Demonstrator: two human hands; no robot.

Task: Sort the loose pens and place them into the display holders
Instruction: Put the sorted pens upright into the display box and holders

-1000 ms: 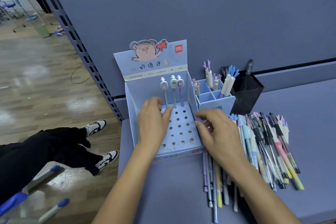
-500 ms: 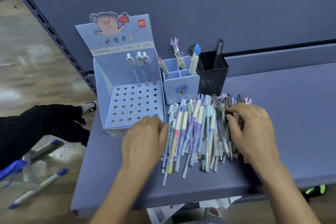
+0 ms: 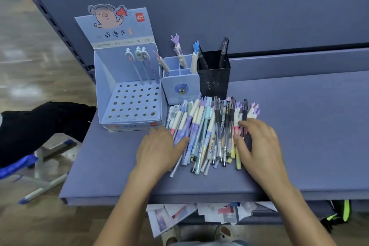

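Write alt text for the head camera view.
The person's left hand and right hand touch a pile of loose pens on a blue shelf. Behind stand a pig-printed display box, a blue divided holder and a black mesh cup.

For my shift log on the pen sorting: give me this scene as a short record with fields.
pile: loose pens, unsorted, on shelf before the holders
pig box: three pens standing in back row, other holes empty
blue holder: several hand-topped pens
mesh cup: dark pens inside
left hand: flat on pile's left edge
right hand: fingertips on pile's right edge
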